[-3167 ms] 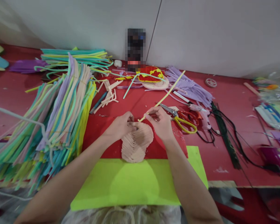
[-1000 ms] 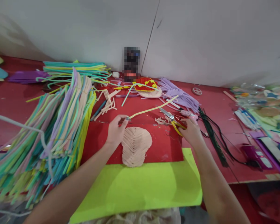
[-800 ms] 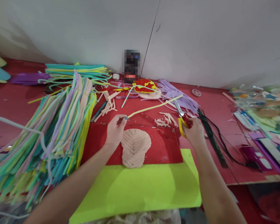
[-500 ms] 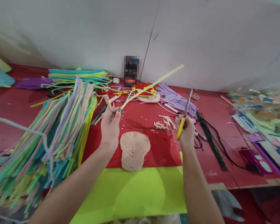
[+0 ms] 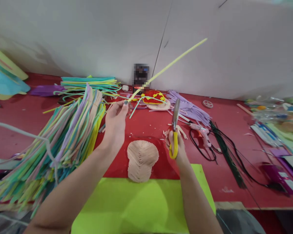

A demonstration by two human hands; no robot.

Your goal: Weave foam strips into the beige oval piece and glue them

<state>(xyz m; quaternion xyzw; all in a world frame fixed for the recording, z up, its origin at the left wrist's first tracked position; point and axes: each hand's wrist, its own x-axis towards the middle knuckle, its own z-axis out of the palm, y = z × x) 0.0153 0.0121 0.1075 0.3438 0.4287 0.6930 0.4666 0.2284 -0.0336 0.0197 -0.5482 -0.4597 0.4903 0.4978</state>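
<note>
My left hand [image 5: 115,125] pinches the lower end of a pale yellow pipe cleaner [image 5: 172,65] between thumb and fingers. Its free end slants up to the right, in front of the wall. In my right hand [image 5: 182,156] is a pair of scissors [image 5: 175,146] with yellow handles, blades pointing up and apart from the pipe cleaner. Whether the blades are parted is hard to see. Below and between my hands lies a flat beige piece made of pipe cleaners [image 5: 142,161], rounded at the top and narrower below. A mint pipe cleaner [image 5: 134,110] lies just right of my left fingertips.
A big multicoloured bundle of pipe cleaners [image 5: 63,139] fills the left side. Purple pipe cleaners [image 5: 188,107] lie at the back, near a pink glue gun [image 5: 202,131] with a black cord. A lime-green sheet [image 5: 136,204] covers the front; a phone [image 5: 141,76] leans on the wall.
My right hand has moved left with the scissors, uncovering the glue gun. My left hand has risen slightly, and the yellow pipe cleaner's tip points higher and further right. The view has shifted a little.
</note>
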